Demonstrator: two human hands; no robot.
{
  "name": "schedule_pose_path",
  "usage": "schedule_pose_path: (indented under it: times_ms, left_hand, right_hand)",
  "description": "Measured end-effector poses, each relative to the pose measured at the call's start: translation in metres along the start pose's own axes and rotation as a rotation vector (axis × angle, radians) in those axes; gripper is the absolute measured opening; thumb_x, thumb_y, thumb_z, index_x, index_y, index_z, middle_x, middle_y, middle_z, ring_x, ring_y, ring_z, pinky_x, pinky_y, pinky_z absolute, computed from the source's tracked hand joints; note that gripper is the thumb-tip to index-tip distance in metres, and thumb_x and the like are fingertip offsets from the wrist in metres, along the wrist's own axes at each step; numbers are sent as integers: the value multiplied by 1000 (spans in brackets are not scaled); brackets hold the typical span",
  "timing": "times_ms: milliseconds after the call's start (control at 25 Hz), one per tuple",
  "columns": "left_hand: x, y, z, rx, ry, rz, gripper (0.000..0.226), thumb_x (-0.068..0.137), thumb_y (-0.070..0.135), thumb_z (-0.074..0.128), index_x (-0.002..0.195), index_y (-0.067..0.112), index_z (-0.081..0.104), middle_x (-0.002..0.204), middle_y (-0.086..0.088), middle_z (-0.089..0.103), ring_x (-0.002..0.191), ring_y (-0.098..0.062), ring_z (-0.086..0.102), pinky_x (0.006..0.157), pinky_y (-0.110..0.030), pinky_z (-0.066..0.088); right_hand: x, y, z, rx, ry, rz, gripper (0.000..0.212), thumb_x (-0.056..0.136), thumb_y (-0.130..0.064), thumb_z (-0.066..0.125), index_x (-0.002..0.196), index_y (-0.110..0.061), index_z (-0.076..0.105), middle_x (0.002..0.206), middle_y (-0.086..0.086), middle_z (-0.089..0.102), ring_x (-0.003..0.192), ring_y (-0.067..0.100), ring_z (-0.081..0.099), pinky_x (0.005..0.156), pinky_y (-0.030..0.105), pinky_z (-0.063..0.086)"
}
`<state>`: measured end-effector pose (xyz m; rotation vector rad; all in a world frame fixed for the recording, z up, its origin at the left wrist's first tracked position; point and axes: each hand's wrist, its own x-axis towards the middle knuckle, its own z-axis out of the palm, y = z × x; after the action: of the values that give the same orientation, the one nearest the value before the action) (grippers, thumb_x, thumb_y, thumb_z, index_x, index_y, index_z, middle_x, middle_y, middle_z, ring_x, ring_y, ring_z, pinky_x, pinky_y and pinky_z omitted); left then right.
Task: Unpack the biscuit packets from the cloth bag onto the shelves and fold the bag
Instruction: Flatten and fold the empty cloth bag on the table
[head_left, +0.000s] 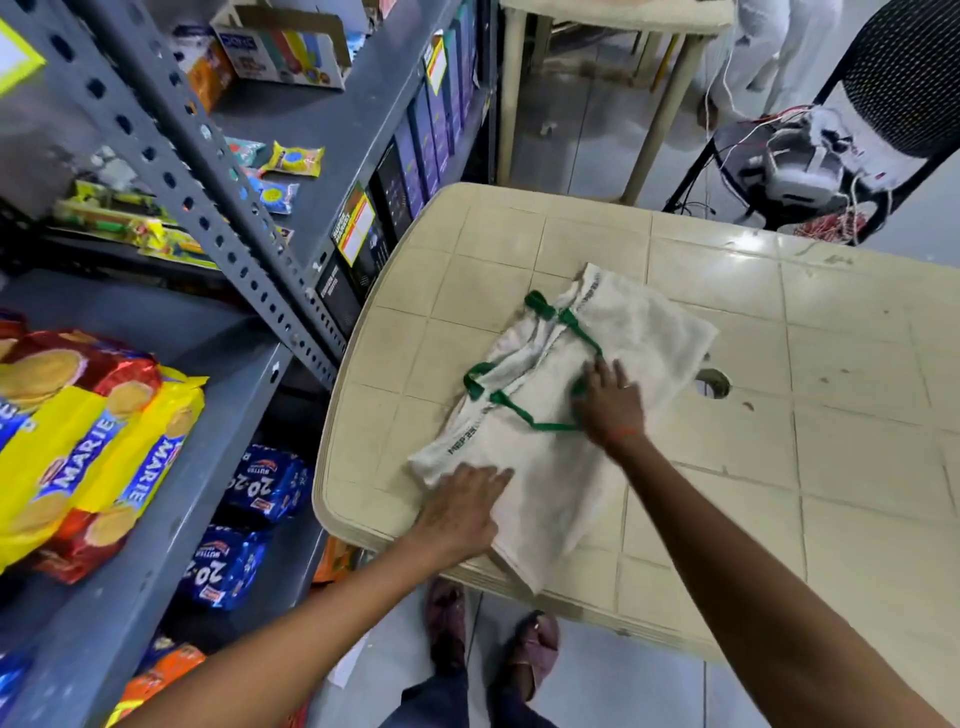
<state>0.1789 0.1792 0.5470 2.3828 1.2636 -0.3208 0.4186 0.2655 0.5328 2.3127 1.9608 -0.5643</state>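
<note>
A white cloth bag (644, 338) with green handles (550, 312) lies flat on the cream plastic table (857, 467). My right hand (610, 402) presses flat on the bag's middle, on a green handle loop. My left hand (462, 512) rests palm down on the bag's near left edge by the table rim. Yellow and red Marie biscuit packets (88, 447) lie on the grey shelf (171, 545) at the left. Blue 20-20 biscuit packets (270, 483) sit on the shelf below.
The grey metal rack (218, 208) stands against the table's left side, with small packets and dark boxes (410, 161) on upper shelves. A black chair (893, 78) with wires and a device is behind the table. A second table (670, 93) stands farther back. My sandalled feet (493, 629) are below.
</note>
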Motion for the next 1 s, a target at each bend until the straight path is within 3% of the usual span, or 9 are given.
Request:
schedule_pose_path:
  times_ms: [80,160,240,400,560,680,760,920,1000]
  left_hand:
    - [-1,-35,-7,161,60,85,75,53,41,62,124,20,58,128,-4,63,113,-20,59,87,-37,57]
    - [-1,-65,-12,352,-36,128,80,39,47,75,115,23,66,122,-3,67,103,-19,68,80,-31,58]
    - [2,-78,-14,443,-110,158,71,37,38,86,105,25,71,114,-3,72,91,-18,72,63,-25,59]
    - [16,-67,-19,545,-19,279,40,40,24,90,75,20,72,86,0,73,67,-18,67,46,-25,53]
    - [20,-51,-28,573,-10,285,31,36,25,87,56,20,65,66,3,65,61,-15,65,47,-22,48]
    - [14,-37,-44,572,-125,240,16,71,19,69,85,11,69,93,-7,67,92,-25,65,72,-33,51]
    - [11,-32,-42,579,-218,280,27,86,19,50,105,5,64,112,-13,61,108,-32,56,86,-40,46]
    - [-13,-21,-48,400,-402,259,31,88,32,49,99,6,62,109,-14,63,102,-33,59,82,-40,48]
    - [-16,-14,-59,188,-456,156,36,92,36,42,100,5,60,109,-19,64,100,-35,60,80,-37,47]
  right_hand:
    - [-59,-24,24,121,131,-307,57,83,-50,38,113,-6,59,120,21,59,109,37,57,85,44,52]
    - [-110,-31,54,43,124,-570,55,76,-63,49,94,-13,63,96,12,63,86,30,59,71,35,52]
    - [-137,-27,74,-24,32,-632,50,72,-60,56,90,-14,61,93,9,63,83,28,58,72,31,52]
    - [-143,-31,82,-49,21,-559,26,53,-26,75,72,-13,61,81,8,66,75,26,60,60,25,54]
    - [-153,-34,81,-41,5,-453,29,59,-37,71,71,-12,61,81,7,64,78,24,56,64,27,54]
    - [-163,-33,84,-66,-112,-355,30,64,-36,53,74,-8,60,80,10,64,80,27,51,68,32,55]
    - [-164,-36,79,-18,-189,-284,21,63,-26,53,71,-8,61,75,10,65,79,27,47,62,30,57]
    - [-164,-37,25,-26,-513,-204,31,78,-30,64,94,-4,62,105,21,67,96,33,62,78,32,50]
    - [-161,-32,-2,58,-688,-143,23,84,-31,59,90,-10,61,108,18,68,87,29,64,67,32,52]
